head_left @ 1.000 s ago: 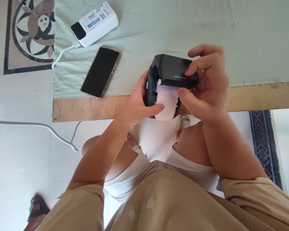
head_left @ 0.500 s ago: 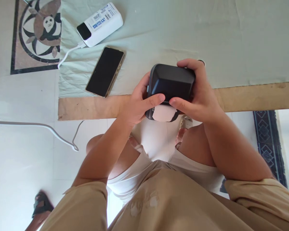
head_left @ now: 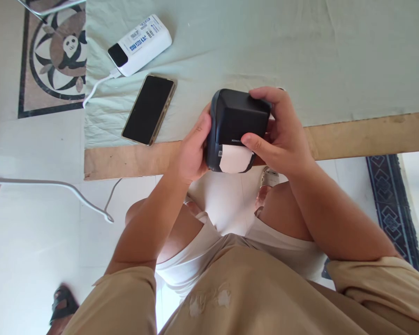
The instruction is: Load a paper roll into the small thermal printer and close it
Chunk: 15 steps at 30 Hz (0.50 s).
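Black printer [head_left: 239,123] clasped between left hand [head_left: 192,151] and right hand [head_left: 282,135].

The printer [head_left: 238,122] is flanked by the left hand [head_left: 192,151] and right hand [head_left: 282,137]. Left of the left hand the phone [head_left: 149,110] is laid, the power bank [head_left: 139,44] beyond it.

One small black label printer [head_left: 238,122] is in view, with one strip of white paper [head_left: 234,160] coming out of its front. Two hands hold it: one left hand [head_left: 192,151] and one right hand [head_left: 282,135]. On the surface lie one smartphone [head_left: 149,110] and one white power bank [head_left: 139,44], both toward the left edge, with one white cable [head_left: 97,87] plugged into the power bank. One pale green cloth [head_left: 300,51] covers the surface.
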Each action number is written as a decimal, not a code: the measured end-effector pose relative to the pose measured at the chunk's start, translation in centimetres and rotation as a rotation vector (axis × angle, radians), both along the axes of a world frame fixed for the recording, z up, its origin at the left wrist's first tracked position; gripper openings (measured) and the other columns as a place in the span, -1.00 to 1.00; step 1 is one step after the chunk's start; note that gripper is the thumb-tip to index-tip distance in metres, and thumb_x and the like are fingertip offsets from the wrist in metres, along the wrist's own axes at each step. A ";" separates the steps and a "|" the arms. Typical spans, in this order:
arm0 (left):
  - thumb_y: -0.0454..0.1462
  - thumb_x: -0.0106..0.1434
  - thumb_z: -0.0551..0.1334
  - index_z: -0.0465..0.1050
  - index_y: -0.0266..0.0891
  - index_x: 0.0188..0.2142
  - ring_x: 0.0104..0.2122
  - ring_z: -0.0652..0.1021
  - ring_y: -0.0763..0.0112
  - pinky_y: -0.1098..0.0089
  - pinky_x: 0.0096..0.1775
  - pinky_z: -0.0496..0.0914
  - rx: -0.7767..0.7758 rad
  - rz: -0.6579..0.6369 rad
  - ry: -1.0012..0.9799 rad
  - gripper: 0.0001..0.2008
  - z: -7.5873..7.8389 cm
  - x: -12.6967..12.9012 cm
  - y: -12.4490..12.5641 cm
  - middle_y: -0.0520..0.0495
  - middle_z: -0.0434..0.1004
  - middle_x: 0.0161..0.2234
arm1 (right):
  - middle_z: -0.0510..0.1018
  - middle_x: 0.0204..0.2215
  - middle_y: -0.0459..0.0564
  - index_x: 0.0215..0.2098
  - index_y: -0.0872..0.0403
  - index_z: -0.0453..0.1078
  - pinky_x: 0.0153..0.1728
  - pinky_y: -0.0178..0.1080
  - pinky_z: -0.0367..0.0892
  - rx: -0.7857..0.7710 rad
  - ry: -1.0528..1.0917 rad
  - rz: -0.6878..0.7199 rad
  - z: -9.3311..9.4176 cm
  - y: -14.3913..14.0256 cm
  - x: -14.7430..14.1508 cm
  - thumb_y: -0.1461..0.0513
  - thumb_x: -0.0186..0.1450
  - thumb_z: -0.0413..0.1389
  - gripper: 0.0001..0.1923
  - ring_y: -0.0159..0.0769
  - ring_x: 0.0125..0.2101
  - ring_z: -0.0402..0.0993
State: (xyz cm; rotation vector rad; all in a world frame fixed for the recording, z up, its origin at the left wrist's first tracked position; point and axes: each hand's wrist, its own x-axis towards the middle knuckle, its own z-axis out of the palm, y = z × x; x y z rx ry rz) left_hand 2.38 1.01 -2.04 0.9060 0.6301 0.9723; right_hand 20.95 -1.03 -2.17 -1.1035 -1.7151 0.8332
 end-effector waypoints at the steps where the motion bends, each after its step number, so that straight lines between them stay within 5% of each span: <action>1: 0.02 0.38 0.14 0.47 -0.09 -0.07 0.30 0.37 0.15 0.24 0.17 0.47 -0.028 0.014 0.010 -0.68 -0.1 0.1 0.1 0.03 0.58 -0.01 | 0.33 0.20 0.09 0.24 -0.08 0.13 -0.40 -0.33 0.45 0.016 -0.018 -0.023 0.1 -0.1 -0.1 0.01 0.33 0.15 -0.42 -0.31 -0.12 0.50; 4: 0.01 0.42 0.06 0.47 -0.13 -0.08 0.28 0.40 0.14 0.21 0.13 0.51 -0.116 0.070 0.034 -0.65 -0.3 0.0 0.3 -0.02 0.60 -0.04 | 0.16 0.34 0.08 0.24 -0.11 0.17 -0.38 -0.32 0.45 0.039 -0.076 -0.053 0.6 -0.2 -0.2 0.05 0.29 0.20 -0.40 -0.23 0.00 0.47; 9: -0.04 0.36 0.18 0.49 -0.12 -0.22 0.13 0.55 0.16 0.26 0.03 0.56 -0.179 0.147 0.044 -0.76 -0.5 -0.8 0.4 0.00 0.63 -0.25 | 0.21 0.31 0.12 0.27 -0.14 0.15 -0.34 -0.24 0.46 0.064 -0.149 -0.001 1.2 -0.2 -0.2 0.03 0.20 0.29 -0.27 -0.18 -0.05 0.46; 15: 0.03 0.38 0.09 0.51 -0.15 -0.18 0.18 0.50 0.09 0.20 0.02 0.56 -0.231 0.033 -0.003 -0.63 0.2 -0.6 0.3 -0.05 0.63 -0.17 | 0.31 0.13 0.10 0.14 -0.07 0.27 -0.56 -0.32 0.29 0.211 -0.069 -0.057 1.4 0.1 -0.2 0.02 0.18 0.31 -0.39 -0.43 -0.35 0.41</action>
